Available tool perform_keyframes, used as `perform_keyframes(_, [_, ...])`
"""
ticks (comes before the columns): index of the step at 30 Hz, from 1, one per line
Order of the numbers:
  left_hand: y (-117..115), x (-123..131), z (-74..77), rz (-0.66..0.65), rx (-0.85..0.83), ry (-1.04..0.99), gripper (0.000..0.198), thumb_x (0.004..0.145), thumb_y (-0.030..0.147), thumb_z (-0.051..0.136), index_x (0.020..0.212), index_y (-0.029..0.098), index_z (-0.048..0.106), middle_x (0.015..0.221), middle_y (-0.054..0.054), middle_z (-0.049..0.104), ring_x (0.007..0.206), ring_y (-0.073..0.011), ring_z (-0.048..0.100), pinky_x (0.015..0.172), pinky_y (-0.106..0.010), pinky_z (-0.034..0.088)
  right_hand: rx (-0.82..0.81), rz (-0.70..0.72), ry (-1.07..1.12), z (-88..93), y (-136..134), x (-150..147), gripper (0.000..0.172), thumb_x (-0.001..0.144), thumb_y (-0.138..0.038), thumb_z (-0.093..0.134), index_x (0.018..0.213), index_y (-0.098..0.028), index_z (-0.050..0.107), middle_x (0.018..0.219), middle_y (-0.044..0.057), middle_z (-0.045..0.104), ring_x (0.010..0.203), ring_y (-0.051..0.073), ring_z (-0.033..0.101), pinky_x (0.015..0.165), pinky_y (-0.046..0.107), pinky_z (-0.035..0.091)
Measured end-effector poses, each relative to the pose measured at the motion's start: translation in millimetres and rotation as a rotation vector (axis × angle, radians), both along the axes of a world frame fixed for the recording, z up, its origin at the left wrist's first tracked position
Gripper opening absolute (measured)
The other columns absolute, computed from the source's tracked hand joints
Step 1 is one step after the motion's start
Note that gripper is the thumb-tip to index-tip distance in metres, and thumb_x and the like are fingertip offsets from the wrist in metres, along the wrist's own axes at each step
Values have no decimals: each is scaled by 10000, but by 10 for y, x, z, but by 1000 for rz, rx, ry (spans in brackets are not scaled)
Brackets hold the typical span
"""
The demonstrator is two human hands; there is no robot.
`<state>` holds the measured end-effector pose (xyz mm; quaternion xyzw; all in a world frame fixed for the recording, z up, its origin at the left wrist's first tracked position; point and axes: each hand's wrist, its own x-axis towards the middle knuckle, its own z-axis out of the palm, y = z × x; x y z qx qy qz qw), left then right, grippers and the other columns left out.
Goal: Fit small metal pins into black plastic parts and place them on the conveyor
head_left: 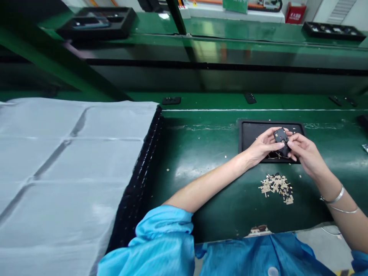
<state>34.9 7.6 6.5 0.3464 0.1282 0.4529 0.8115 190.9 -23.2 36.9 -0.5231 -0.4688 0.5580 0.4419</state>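
Note:
My left hand [263, 147] and my right hand [303, 153] meet over a shallow black tray [250, 134] on the green bench. Both pinch a small black moulded part [281, 135] between their fingertips, held just above the tray. Below the hands lies a little heap of tan and black scraps [277, 187] on the bench. Blue sleeves cover my upper arms, and thin bangles ring my right wrist.
A tall stack of black trays [138, 168] under a grey cloth [66, 161] fills the left. Small black parts [171, 101] lie along the bench's far strip. More black trays [97, 23] sit on the raised green shelf behind.

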Motion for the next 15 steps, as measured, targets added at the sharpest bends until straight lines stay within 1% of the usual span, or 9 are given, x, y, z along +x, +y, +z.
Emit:
perform_keyframes(2, [10, 22, -2, 74, -46, 24, 573, 585, 279, 837, 1094, 207, 585, 1118, -72, 629, 1083, -207, 569, 944, -357, 409, 16, -39, -17, 39, 45, -7, 345, 643, -442, 789, 746, -205, 561, 510, -33, 581, 369, 68, 468, 344, 166, 294])
perform_keyframes(4, [22, 42, -5, 177, -109, 47, 620, 622, 286, 809, 1173, 226, 532, 1107, -64, 605, 1034, -194, 575, 868, -337, 444, 51, -106, -40, 74, 186, -28, 323, 658, -416, 779, 766, -198, 567, 489, -26, 595, 335, 64, 453, 342, 167, 306])
perform_keyframes(5, [28, 50, -5, 222, -142, 53, 623, 651, 295, 786, 1202, 227, 504, 1107, -69, 595, 1024, -195, 575, 833, -332, 458, 70, -145, -59, 91, 303, -40, 305, 662, -390, 777, 759, -191, 568, 478, -25, 593, 331, 62, 453, 345, 166, 315])
perform_keyframes(7, [36, 59, 0, 271, -183, 61, 591, 699, 308, 739, 1217, 201, 475, 1098, -88, 588, 1020, -202, 576, 786, -325, 474, 77, -252, -110, 129, 616, -52, 250, 688, -324, 753, 711, -179, 551, 450, -19, 581, 321, 61, 450, 334, 159, 298])
perform_keyframes(9, [35, 59, 11, 275, -180, 72, 550, 720, 302, 712, 1201, 173, 479, 1067, -94, 600, 1010, -202, 581, 764, -314, 477, 69, -352, -142, 171, 959, -37, 202, 740, -266, 704, 684, -173, 534, 471, -1, 606, 327, 49, 438, 334, 148, 288])
perform_keyframes(11, [28, 55, 25, 271, -149, 91, 520, 726, 294, 700, 1186, 164, 497, 1024, -84, 615, 980, -191, 589, 753, -299, 472, 18, -413, -136, 205, 1213, 11, 208, 756, -278, 692, 688, -175, 525, 517, 10, 631, 366, 53, 462, 346, 144, 309])
perform_keyframes(12, [24, 54, 31, 273, -135, 101, 509, 728, 295, 697, 1181, 164, 506, 1006, -78, 619, 963, -185, 593, 747, -293, 468, -18, -440, -143, 214, 1272, 43, 218, 750, -288, 696, 688, -179, 517, 531, 14, 637, 380, 58, 467, 347, 147, 311])
perform_keyframes(13, [21, 54, 35, 276, -125, 110, 498, 730, 298, 695, 1175, 167, 514, 992, -72, 623, 948, -180, 596, 740, -288, 464, -34, -466, -164, 217, 1275, 77, 212, 739, -287, 700, 699, -182, 522, 537, 10, 637, 383, 59, 458, 344, 149, 302])
perform_keyframes(15, [20, 60, 39, 268, -119, 124, 473, 733, 305, 694, 1154, 166, 530, 964, -67, 629, 917, -173, 601, 726, -282, 459, -7, -471, -217, 206, 1114, 147, 170, 701, -240, 711, 763, -185, 562, 542, -11, 632, 378, 56, 422, 341, 152, 266])
